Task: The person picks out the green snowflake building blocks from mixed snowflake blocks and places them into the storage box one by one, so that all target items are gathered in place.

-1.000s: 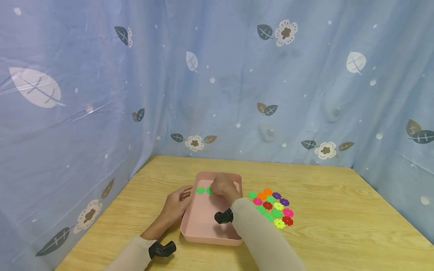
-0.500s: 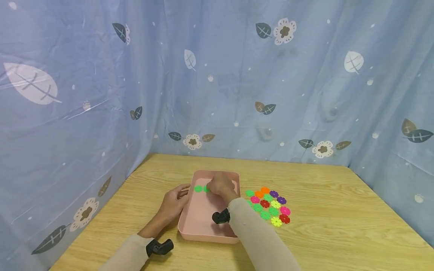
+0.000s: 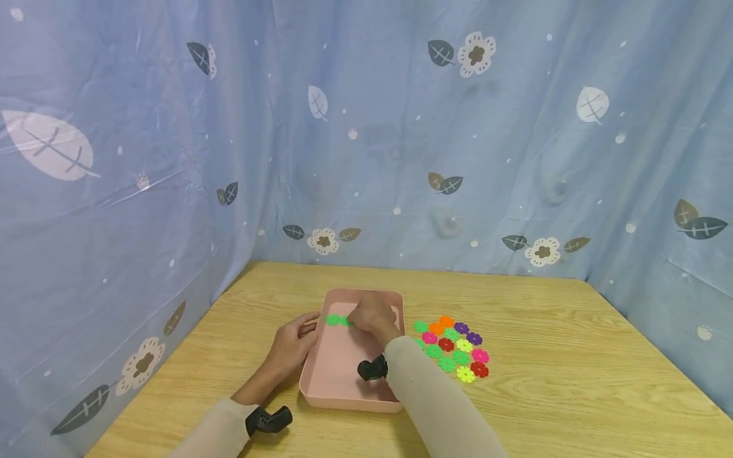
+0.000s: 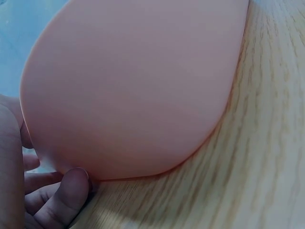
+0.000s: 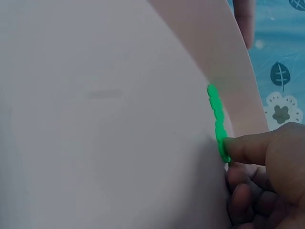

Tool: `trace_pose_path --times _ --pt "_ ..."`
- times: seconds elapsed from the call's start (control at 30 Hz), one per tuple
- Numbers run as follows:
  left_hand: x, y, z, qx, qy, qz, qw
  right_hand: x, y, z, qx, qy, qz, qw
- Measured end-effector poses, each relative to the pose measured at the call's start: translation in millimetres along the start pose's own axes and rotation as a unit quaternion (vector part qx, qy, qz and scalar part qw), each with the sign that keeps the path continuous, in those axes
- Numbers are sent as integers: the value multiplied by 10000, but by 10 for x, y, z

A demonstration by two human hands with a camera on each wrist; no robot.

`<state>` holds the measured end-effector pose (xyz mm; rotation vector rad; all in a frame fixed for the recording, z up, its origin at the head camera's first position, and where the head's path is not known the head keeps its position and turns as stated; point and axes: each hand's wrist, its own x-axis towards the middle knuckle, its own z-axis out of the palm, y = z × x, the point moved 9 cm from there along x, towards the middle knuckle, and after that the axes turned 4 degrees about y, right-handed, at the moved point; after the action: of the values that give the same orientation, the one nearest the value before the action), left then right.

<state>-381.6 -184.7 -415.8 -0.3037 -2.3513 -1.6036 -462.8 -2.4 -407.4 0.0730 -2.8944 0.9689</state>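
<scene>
My right hand (image 3: 373, 314) is inside the pink tray (image 3: 332, 372), near its far end. In the right wrist view, its thumb and curled fingers pinch a green notched plastic disc (image 5: 222, 140); another green disc (image 5: 216, 105) stands in line with it along the tray wall. From the head view, a green disc (image 3: 333, 320) shows left of the right hand, and a second is partly hidden by the fingers. My left hand (image 3: 292, 346) rests at the tray's left side, fingers extended against the outer wall. The left wrist view shows its thumb (image 4: 75, 186) at the tray's lower edge.
Right of the tray, several loose notched discs lie spread on the wooden table (image 3: 550, 356): green, orange, purple, pink, and among them a red disc (image 3: 446, 344) and a yellow disc (image 3: 466, 374). A blue patterned curtain (image 3: 395, 159) hangs behind and at the sides.
The whole head view has shifted slightly. The right hand stays at the same spot in the tray, and the two green discs there now appear closer together. The left hand stays beside the tray.
</scene>
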Motion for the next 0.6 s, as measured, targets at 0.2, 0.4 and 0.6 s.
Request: trace_pose_path --times 0.2,0.4,0.6 --pt "11 -7 -21 2 -5 18 10000 -5 3 -2 272 -70 42 9996" --pt "1 -25 -34 -99 78 -28 9999 -28 -26 -26 850 -387 -16 9956" --pt "-5 -10 4 -223 62 -28 9997 -52 -64 -80 1241 -944 -170 9876"
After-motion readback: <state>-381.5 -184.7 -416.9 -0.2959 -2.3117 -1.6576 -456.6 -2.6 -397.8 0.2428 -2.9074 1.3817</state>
